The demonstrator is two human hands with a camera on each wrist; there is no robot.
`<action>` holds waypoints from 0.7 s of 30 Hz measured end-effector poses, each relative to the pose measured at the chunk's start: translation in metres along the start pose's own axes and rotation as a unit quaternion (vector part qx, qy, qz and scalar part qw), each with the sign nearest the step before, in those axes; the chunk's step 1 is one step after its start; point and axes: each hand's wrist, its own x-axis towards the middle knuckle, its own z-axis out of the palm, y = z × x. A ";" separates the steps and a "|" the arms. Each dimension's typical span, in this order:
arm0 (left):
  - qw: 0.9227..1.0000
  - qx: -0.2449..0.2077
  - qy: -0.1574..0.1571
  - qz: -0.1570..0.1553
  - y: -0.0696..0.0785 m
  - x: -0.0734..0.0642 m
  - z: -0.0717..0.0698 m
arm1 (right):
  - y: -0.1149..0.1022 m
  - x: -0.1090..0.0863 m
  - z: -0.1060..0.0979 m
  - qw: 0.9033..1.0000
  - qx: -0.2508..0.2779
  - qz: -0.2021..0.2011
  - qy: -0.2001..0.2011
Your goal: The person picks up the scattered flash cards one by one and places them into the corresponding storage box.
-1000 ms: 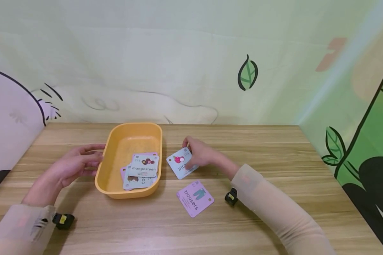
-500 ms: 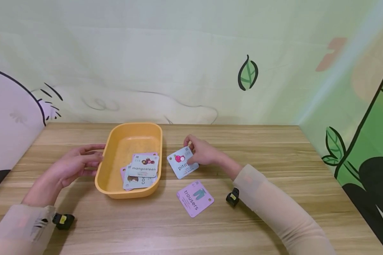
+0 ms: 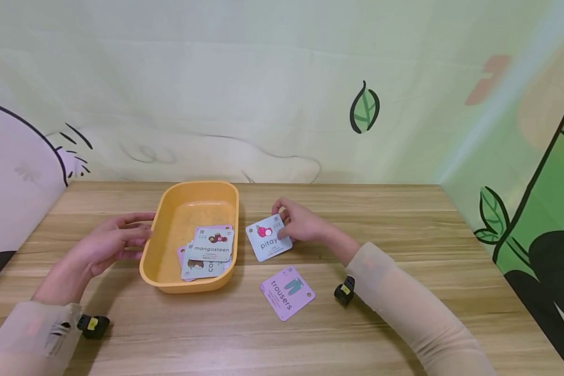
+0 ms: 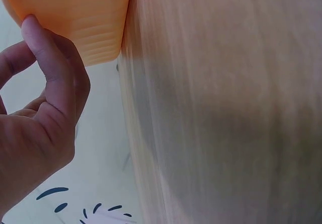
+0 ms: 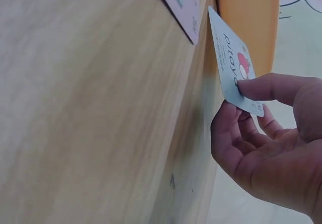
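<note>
My right hand (image 3: 303, 223) pinches a light blue pitaya flash card (image 3: 265, 248) by its right edge, thumb on top and fingers beneath. In the right wrist view the card (image 5: 229, 68) stands tilted, raised off the tabletop. At the left, my left hand (image 3: 115, 240) touches the outer wall of a yellow-orange plastic tray (image 3: 151, 266) with its fingertips. The left wrist view shows a fingertip against the tray wall (image 4: 95, 17). Inside the tray lie several overlapping cards, with a blue mangosteen card (image 3: 211, 244) uppermost.
A purple trousers card (image 3: 286, 293) lies on the wooden table (image 3: 207, 334), in front of the pitaya card. Behind the table's back edge hangs a printed cloth backdrop (image 3: 272, 94). The tray's right wall (image 3: 236, 224) rises between its cards and the pitaya card.
The pitaya card has turned slightly counterclockwise in my right hand, and more of its word shows. That hand has shifted slightly to the right. The left hand and tray have stayed put.
</note>
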 end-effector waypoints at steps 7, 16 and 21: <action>1.000 0.003 0.001 -0.005 -0.001 0.001 -0.001 | 0.002 0.001 -0.002 0.997 0.074 0.006 -0.025; 1.000 -0.003 -0.002 0.000 0.000 0.000 0.000 | 0.001 -0.001 -0.008 0.984 0.168 0.028 -0.049; 1.000 -0.014 -0.005 0.002 0.000 0.000 0.000 | 0.002 -0.002 -0.011 0.978 0.202 0.024 -0.049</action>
